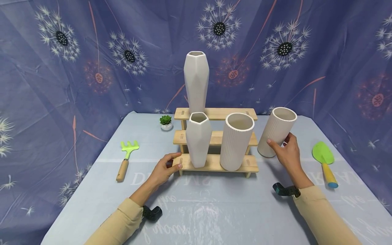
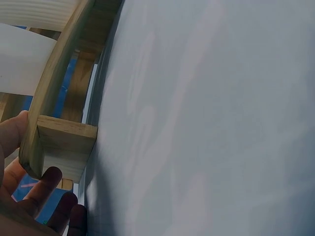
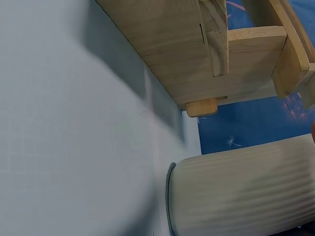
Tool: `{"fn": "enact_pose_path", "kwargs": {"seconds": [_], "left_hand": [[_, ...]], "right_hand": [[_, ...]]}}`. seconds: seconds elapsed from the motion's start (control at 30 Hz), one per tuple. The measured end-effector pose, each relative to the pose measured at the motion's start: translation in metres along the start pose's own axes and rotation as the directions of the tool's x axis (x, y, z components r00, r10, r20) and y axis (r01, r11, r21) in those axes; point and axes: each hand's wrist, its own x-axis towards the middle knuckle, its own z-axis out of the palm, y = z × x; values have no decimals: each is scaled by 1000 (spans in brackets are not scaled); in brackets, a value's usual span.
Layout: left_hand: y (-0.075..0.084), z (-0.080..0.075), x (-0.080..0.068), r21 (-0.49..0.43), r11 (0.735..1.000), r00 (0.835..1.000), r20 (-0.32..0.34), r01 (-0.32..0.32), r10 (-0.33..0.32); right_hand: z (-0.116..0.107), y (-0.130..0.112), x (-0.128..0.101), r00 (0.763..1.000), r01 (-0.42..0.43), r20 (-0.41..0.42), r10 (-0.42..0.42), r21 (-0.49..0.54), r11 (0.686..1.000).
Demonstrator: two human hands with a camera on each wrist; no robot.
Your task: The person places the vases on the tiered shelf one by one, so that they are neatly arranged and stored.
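A wooden three-step stand (image 1: pixel 214 163) stands mid-table. A tall faceted white vase (image 1: pixel 196 80) is on its top step. On the bottom step stand a shorter faceted vase (image 1: pixel 198 139) and a ribbed white cylinder vase (image 1: pixel 236 141). My left hand (image 1: pixel 173 161) holds the left end of the bottom step (image 2: pixel 61 140), thumb above and fingers (image 2: pixel 47 179) below. My right hand (image 1: pixel 283 144) grips a second ribbed vase (image 1: pixel 276 132) just right of the stand. Its base (image 3: pixel 172 201) is at the table surface; whether it touches I cannot tell.
A green hand rake (image 1: pixel 126 160) lies left of the stand and a green trowel (image 1: pixel 324 158) lies at the right. A small succulent pot (image 1: pixel 166 122) sits behind the stand's left end. A blue dandelion-print cloth (image 1: pixel 61 85) hangs close round the pale table (image 1: pixel 214 204).
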Motion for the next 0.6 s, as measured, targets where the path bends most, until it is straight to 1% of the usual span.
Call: {"fn": "enact_pose_path", "kwargs": {"seconds": [0.2,0.33,0.37,0.47,0.6], "left_hand": [[0,-1,1,18,1000,1000,-4,-3,3],[1,-1,1,6,1000,1000,-1,-5,5],[2,-1,1,3,1000,1000,3,4,-4],[15,-1,-6,-5,1000,1000,12,4,-4],[12,-1,-6,0,1000,1000,6,-6,6]], "right_hand": [[3,0,4,1000,-14,-14,15,25,1000],[6,1,6,999,-4,-34,5,30,1000],[6,2,6,999,-2,-38,3,28,1000],[8,3,8,999,-4,-46,5,28,1000],[9,2,10,998,-22,-52,23,27,999]]}}
